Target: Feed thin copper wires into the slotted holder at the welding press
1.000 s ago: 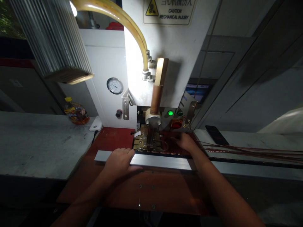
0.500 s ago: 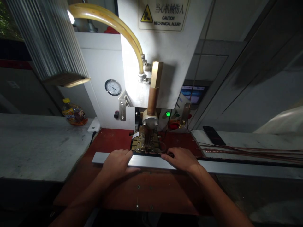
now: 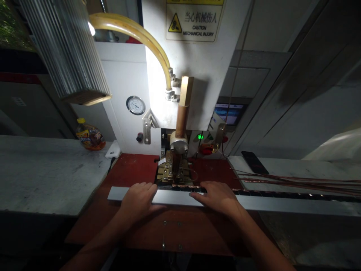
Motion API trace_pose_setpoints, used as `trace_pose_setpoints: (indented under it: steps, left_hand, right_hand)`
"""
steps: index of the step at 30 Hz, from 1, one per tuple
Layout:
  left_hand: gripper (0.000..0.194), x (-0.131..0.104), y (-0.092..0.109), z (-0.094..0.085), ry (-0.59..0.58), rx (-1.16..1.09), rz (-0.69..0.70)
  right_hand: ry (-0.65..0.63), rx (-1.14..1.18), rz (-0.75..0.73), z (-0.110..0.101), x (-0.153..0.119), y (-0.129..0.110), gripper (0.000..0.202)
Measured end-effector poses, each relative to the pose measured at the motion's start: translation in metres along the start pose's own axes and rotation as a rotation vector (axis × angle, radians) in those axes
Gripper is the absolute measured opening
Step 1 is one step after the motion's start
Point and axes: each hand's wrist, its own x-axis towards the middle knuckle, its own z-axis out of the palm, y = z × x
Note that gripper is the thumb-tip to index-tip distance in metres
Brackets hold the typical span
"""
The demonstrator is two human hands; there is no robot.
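Note:
A long silver metal bar (image 3: 176, 197) lies crosswise in front of the press head. Along its far edge runs a dark strip with copper-coloured segments (image 3: 187, 187). My left hand (image 3: 138, 199) is closed around the bar near its left end, fingers over the far side and thumb low on the near side. Farther right, my right hand (image 3: 219, 196) rests across the bar and strip, its thumb stretched out over the bar and apart from the fingers, whose tips touch the strip. Just behind the strip stand the brass fixture (image 3: 162, 175) and the upright copper rod (image 3: 182, 122).
A red-brown work plate (image 3: 169, 235) lies under the bar. Thin copper rods (image 3: 296, 181) and a phone (image 3: 254, 162) are at the right. A bottle (image 3: 90, 135) and a white device (image 3: 113, 149) stand left. A ribbed lamp (image 3: 67, 49) hangs overhead.
The bar has shifted slightly towards me, and more of the copper-segmented strip shows behind it. My right thumb and fingers, close together before, are now apart. My left hand still holds the bar.

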Motion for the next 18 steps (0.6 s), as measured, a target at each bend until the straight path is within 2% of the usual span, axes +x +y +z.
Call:
trace_pose_setpoints:
  steps: [8,12,15,18]
  left_hand:
    - [0.061,-0.011,0.004,0.005,0.112,0.023,0.022]
    - [0.064,-0.021,0.008,0.006,0.145,-0.007,0.029]
    - [0.057,-0.029,0.012,0.008,0.149,-0.015,0.02]
    - [0.049,-0.036,0.016,0.011,0.137,0.005,0.009]
  right_hand:
    - [0.088,-0.082,-0.008,0.008,-0.015,-0.004,0.058]
    - [0.26,-0.151,-0.052,0.024,-0.025,-0.003,0.055]
    - [0.418,-0.178,-0.111,0.038,-0.033,-0.001,0.056]
    - [0.52,-0.174,-0.163,0.052,-0.04,0.001,0.061]
